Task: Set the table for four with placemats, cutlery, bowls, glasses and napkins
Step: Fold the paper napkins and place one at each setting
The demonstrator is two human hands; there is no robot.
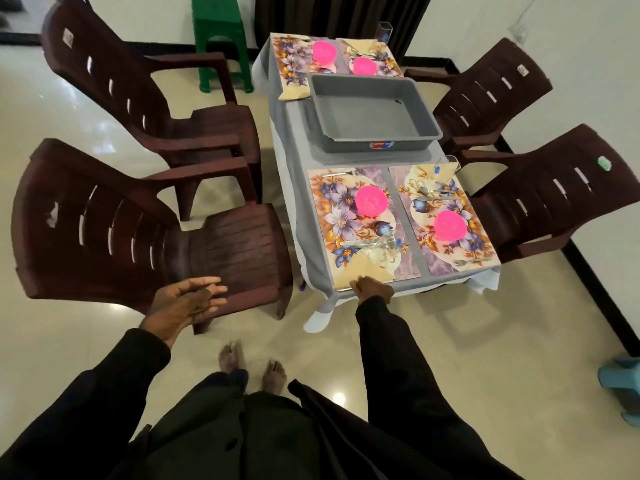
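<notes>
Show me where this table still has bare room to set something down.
Bare cloth left of the tub, and a narrow strip between tub and the near placemats. The tub itself looks empty. Both ends are crowded with placemats, bowls and cutlery.

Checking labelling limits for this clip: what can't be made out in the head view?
Head view:
- Right hand: its back hides the fingertips, so any grip on the napkin is unclear.
- Far cutlery: too small and blurred to tell apart.
- Tub label: too small to read.
- Blue stool: cut off by the right edge.
</notes>
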